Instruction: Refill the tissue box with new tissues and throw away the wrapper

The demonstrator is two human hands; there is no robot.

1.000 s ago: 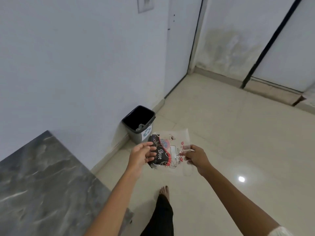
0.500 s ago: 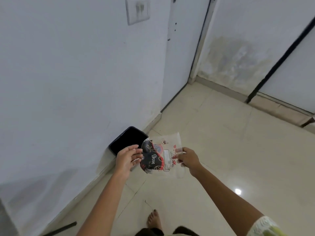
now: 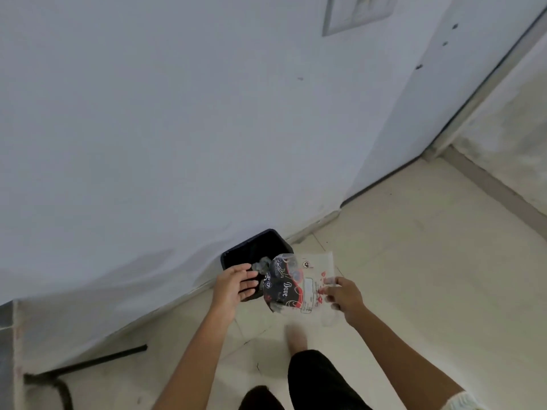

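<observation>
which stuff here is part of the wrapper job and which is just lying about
Part of the job:
- plastic wrapper, pinched at its right edge by the right hand
- black bin by the wall, some crumpled waste in it
- left hand, open beside the wrapper

Just there:
- wall plate
- dark metal leg on the floor
- door

Pale tiled floor (image 3: 414,276), black bin (image 3: 254,247) by wall

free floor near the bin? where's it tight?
Bare tile lies right of the wrapper toward the door frame. It is tight between the bin and the wall, and over the bin's mouth, where the left hand and right hand meet.
</observation>
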